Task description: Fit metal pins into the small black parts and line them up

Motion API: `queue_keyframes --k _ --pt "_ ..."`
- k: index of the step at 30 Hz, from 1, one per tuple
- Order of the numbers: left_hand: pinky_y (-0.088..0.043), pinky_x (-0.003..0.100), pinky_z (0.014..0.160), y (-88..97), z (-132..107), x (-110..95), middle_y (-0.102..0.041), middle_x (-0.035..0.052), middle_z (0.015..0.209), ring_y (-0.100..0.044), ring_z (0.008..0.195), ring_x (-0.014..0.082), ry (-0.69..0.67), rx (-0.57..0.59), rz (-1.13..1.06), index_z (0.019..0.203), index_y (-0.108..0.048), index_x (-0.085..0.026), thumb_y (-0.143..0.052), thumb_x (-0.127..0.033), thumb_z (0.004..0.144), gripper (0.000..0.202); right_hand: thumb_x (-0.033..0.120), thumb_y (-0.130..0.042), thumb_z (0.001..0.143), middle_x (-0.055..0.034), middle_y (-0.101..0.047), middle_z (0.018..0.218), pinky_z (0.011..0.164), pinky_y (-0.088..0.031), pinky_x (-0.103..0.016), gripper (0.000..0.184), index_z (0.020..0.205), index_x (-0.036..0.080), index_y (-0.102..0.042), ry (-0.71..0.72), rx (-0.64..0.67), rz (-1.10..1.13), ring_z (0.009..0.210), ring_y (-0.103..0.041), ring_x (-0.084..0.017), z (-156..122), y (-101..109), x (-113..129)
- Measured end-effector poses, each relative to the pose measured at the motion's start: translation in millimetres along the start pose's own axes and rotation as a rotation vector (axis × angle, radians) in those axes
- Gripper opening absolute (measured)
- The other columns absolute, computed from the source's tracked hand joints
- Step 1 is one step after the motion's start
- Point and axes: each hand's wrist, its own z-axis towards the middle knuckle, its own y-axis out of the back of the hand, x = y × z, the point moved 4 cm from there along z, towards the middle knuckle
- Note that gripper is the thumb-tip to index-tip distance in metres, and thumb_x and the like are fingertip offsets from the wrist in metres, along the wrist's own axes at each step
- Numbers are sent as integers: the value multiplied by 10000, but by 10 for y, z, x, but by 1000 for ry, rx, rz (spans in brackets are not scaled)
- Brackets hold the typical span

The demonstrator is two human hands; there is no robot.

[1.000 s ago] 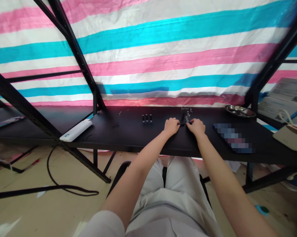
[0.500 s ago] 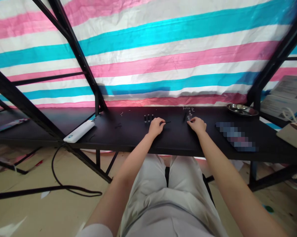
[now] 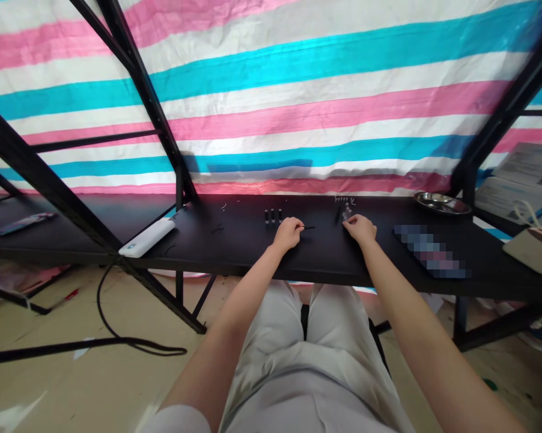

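My left hand [image 3: 289,233] is pinched shut on a thin black stick [image 3: 309,227], which points right, just above the black table [image 3: 235,252]. Three small dark cylinders with pale ends [image 3: 273,215] stand in a row behind that hand. Over on the right, my right hand [image 3: 361,229] has its fingertips together at a cluster of small clear pieces [image 3: 347,212]. Whether it grips one of them is too small to tell. Left of the cluster lie thin dark pieces [image 3: 338,213], and several tiny white bits [image 3: 343,199] sit behind it.
A shiny metal dish [image 3: 442,203] is at the back right, with a blurred flat object [image 3: 428,251] in front. A white power bank-like box [image 3: 147,237] with a cable lies left. Black frame posts rise at both sides; a striped sheet [image 3: 298,108] hangs behind.
My left hand has shifted very slightly right with the black stick, which now shows level. The right hand stays at the clear pieces. The whole view has shifted a little.
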Motion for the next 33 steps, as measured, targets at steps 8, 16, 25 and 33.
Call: queue_keyframes --k 8,16,25,33 --pt "-434 295 806 -14 -1 20 -622 40 861 -536 854 158 -20 -21 -17 839 -611 -165 -528 -160 818 86 353 -547 748 -34 -664 827 688 -387 -283 177 806 213 -638 138 44 -12 800 -594 -187 -95 -31 89" --pt "-436 284 811 37 -16 -16 -619 35 867 -539 859 151 -27 -53 -50 859 -610 -167 -528 -163 822 90 325 -466 833 -31 -655 774 584 -337 -239 179 917 214 -579 547 121 -197 707 -599 -168 -443 -76 561" --pt "-432 273 816 40 -30 -40 -624 35 880 -542 877 150 -63 -67 -67 883 -612 -168 -521 -180 836 103 311 -375 894 -108 -676 842 587 -328 -260 230 1002 183 -533 635 95 -429 729 -631 -211 -564 -27 678" --pt "-437 281 824 57 -41 -85 -615 47 883 -539 887 155 -105 -82 -71 914 -611 -162 -505 -191 847 129 282 -372 891 -105 -682 843 587 -320 -259 211 1001 180 -520 654 81 -456 723 -632 -210 -580 -22 697"
